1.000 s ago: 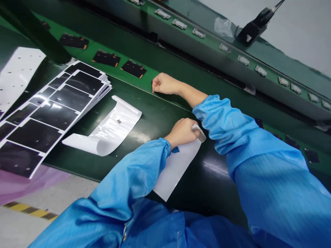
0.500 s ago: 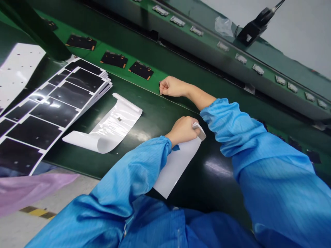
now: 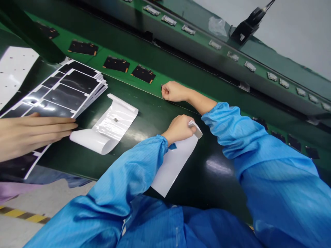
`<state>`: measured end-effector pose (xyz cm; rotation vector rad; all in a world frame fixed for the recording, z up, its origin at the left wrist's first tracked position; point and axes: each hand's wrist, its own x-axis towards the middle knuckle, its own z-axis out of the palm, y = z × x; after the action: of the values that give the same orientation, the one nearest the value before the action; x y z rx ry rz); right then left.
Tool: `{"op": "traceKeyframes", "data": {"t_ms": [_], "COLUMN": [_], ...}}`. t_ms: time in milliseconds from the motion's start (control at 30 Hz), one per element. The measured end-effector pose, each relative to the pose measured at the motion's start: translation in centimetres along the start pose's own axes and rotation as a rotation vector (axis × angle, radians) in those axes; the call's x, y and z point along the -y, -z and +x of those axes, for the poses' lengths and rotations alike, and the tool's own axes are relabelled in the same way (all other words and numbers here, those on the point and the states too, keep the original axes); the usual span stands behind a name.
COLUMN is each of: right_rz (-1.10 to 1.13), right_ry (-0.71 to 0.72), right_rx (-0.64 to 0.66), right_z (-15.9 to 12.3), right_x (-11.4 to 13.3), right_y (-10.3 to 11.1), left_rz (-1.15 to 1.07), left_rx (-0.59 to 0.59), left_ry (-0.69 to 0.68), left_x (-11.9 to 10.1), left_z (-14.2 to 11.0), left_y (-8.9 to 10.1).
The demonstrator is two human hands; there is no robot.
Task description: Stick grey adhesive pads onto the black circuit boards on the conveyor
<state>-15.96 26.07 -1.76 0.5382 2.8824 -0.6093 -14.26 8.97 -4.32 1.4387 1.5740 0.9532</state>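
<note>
My left hand (image 3: 179, 129) is closed on the curled upper end of a white backing sheet (image 3: 172, 167), which lies slanted on the dark green table. A small blue tab (image 3: 172, 146) shows on the sheet by my wrist. Farther up, my right hand (image 3: 173, 91) is closed in a pinch at the edge of the green belt (image 3: 157, 86). A bit of something dark shows at its fingertips, but the rest is hidden. Left of that hand, several flat black boards (image 3: 143, 74) with orange corners lie on the belt.
A second, partly rolled white sheet (image 3: 116, 119) with a small dark piece on it lies left of my hands. Another person's hand (image 3: 36, 136) is over a stack of black film sheets (image 3: 67, 94). Small silvery parts (image 3: 169, 20) line the raised ledge. A dark green post (image 3: 33, 32) stands at upper left.
Another person's hand has come in from the left over the film stack. My right hand and the black boards have shifted slightly right relative to the table. My left hand keeps its grip.
</note>
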Motion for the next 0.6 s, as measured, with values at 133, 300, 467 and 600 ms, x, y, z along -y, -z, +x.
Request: {"op": "traceKeyframes", "data": {"t_ms": [133, 300, 467, 600], "right_rz": [-0.109, -0.212, -0.01, 0.367], "right_ry": [-0.053, -0.229, -0.301, -0.286], "right_rx": [-0.038, -0.105, -0.342, -0.528], "right_z": [-0.2, -0.8, -5.3, -11.6], "right_x": [0.0, -0.6, -1.4, -1.8], "right_y": [-0.8, -0.5, -0.4, -1.6], "left_rz": [-0.012, -0.059, -0.142, -0.226], "left_rx": [0.011, 0.018, -0.01, -0.038], "left_ry": [0.008, -0.011, -0.022, -0.054], "left_x": [0.0, 0.3, 0.5, 0.0], "left_z": [-0.1, 0.0, -0.2, -1.0], "left_y": [0.1, 0.1, -0.2, 0.5]}}
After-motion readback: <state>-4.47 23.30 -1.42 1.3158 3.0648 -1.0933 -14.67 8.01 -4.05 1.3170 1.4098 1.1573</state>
